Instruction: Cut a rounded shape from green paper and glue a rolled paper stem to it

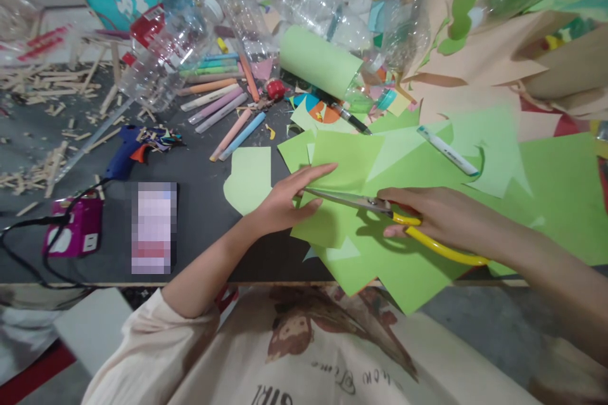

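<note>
Right grip (pixel 430 214) holds yellow-handled scissors (pixel 373 204), tips toward left grip (pixel 284 198).

Cream short-sleeved shirt (pixel 237 354) with brown printed figure (pixel 291 333) and dark lettering (pixel 349 381)

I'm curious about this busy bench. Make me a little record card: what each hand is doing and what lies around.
Right hand: holding yellow-handled scissors, blades pointing at the other hand
Left hand: at the green paper, thumb and fingers spread around the blade tips; grip unclear
Beside left hand: pale green cut piece
Farther left: blue glue gun, phone with blurred screen
Beyond the hands: bottle wrapped in green
</note>
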The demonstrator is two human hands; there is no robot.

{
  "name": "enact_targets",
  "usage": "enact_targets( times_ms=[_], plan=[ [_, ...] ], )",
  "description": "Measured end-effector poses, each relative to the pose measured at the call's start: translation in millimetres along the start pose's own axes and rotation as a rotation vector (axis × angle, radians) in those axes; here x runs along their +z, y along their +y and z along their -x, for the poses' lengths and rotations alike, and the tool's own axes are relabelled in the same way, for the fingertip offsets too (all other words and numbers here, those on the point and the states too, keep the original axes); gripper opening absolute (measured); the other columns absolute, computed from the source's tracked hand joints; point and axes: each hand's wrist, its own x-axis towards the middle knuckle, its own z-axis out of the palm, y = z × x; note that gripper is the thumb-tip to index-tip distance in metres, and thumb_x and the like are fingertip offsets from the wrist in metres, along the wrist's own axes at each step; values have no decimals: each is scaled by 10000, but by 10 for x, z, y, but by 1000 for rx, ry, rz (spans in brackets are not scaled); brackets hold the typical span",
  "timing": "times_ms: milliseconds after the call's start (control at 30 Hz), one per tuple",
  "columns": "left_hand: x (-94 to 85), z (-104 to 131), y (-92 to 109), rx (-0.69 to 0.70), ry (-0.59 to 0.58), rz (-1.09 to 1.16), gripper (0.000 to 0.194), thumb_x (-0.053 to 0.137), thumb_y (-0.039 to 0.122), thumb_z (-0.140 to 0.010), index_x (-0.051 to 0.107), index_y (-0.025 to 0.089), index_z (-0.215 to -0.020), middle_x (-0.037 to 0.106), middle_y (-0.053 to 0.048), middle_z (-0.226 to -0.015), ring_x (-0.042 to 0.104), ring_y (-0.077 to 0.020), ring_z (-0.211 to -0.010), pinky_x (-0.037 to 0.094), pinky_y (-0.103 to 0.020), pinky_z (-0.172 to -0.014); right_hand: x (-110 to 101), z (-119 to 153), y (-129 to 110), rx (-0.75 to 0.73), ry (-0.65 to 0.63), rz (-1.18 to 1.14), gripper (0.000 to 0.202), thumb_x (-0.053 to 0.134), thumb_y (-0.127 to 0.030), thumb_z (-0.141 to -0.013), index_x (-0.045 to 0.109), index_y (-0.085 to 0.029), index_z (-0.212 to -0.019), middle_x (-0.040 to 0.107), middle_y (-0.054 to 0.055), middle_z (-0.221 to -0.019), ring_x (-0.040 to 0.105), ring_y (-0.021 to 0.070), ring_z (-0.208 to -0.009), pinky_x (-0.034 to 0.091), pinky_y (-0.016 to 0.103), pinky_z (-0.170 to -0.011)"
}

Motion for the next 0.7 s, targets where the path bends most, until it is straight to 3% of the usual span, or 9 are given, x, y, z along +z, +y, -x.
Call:
enact_targets(
  times_ms=[133, 233, 333, 433, 567, 633, 700],
  plan=[
    [2, 0, 17, -51, -35, -31, 521, 517, 237, -909, 467, 249, -1427, 558, -69, -1441, 591, -205, -1193, 512, -212, -702, 51, 1, 32, -18, 57, 26, 542, 395, -671, -915, 654, -224, -1079, 740, 85, -795, 672, 256, -635, 383, 287, -524],
    [-41, -12, 46, -129, -42, -98, 540, 508, 248, -891, 472, 245, -1431, 552, -59, -1450, 575, -225, -1224, 529, -269, -859, 99, 13, 63, -17, 137, 68, 551, 372, -659, -932, 643, -221, -1128, 744, 89, -831, 677, 254, -647, 407, 293, -530],
    [-135, -53, 60, -215, 46, -207, 574, 488, 199, -845, 490, 247, -1417, 553, -40, -1446, 552, -242, -1261, 499, -323, -981, 145, 45, 95, 62, 219, 113, 462, 434, -571, -952, 642, -197, -1127, 733, 99, -848, 678, 248, -686, 427, 296, -544],
    [-242, -109, 84, -298, 103, -347, 557, 456, 190, -837, 525, 244, -1387, 568, -42, -1420, 602, -233, -1180, 516, -321, -940, 200, 71, 143, 156, 307, 170, 336, 492, -384, -971, 621, -150, -1175, 735, 142, -988, 690, 259, -802, 473, 313, -626],
    [-321, -107, 206, -488, 38, -598, 490, 493, 333, -895, 538, 290, -1381, 463, -65, -1519, 697, -178, -822, 557, -325, -772, 224, 90, 142, 119, 409, 354, 363, 527, -279, -958, 580, -126, -1284, 732, 158, -1082, 700, 283, -901, 503, 335, -659],
    [-321, -44, 303, -524, 86, -724, 457, 517, 375, -906, 568, 277, -1350, 449, -86, -1531, 711, -195, -840, 561, -323, -745, 216, 186, 65, 102, 522, 481, 328, 521, -314, -965, 624, -146, -1229, 747, 146, -1023, 707, 292, -884, 500, 344, -610],
    [-294, 51, 416, -451, 186, -805, 390, 497, 344, -932, 607, 243, -1292, 541, -102, -1453, 702, -235, -1004, 558, -322, -801, 247, 423, -46, 81, 664, 428, 285, 496, -348, -978, 652, -208, -1171, 752, 116, -1030, 716, 263, -884, 529, 344, -640]
  ],
)
